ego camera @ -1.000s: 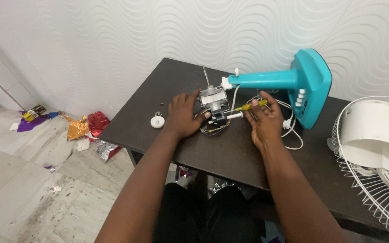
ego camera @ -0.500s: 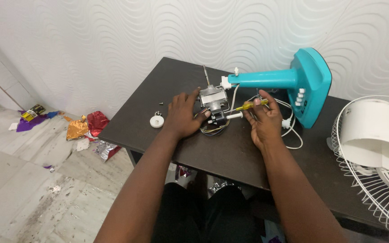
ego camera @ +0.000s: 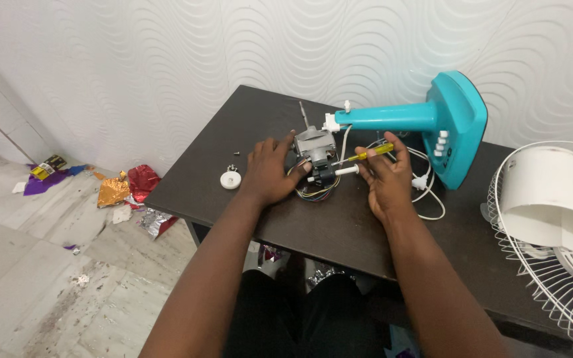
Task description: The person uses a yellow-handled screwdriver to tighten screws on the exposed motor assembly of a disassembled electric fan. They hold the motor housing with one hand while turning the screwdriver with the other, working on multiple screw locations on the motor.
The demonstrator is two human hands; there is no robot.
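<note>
The right hand (ego camera: 384, 178) grips a yellow-handled screwdriver (ego camera: 365, 155), fingers curled around the handle, with the shaft pointing toward the fan motor (ego camera: 314, 146) just beside it. The left hand (ego camera: 270, 174) lies flat on the opposite side of the fan motor, fingers spread and pressing against the motor housing; it encloses nothing. The fan motor therefore sits between the two hands, touching the left fingertips and meeting the screwdriver tip (the exact contact point is too small to resolve). Its thin metal shaft stands upright from the top. Below the fan motor, a bundle of coloured wires (ego camera: 313, 191) curls on the dark table (ego camera: 339, 232), and a short white shaft (ego camera: 345, 172) projects from the motor's lower block toward the right hand. Behind the fan motor, and joined to it by a white fitting, lies a teal fan stand (ego camera: 432, 122) on its side, base turned away from the motor. A white power cord (ego camera: 429, 192) loops on the table beyond the right hand. On the far side of the left hand from the fan motor rests a round white cap (ego camera: 231, 179), with small screws (ego camera: 233, 156) near it. Well apart from the fan motor, past the teal fan stand, lies a white wire fan guard (ego camera: 552, 265).
</note>
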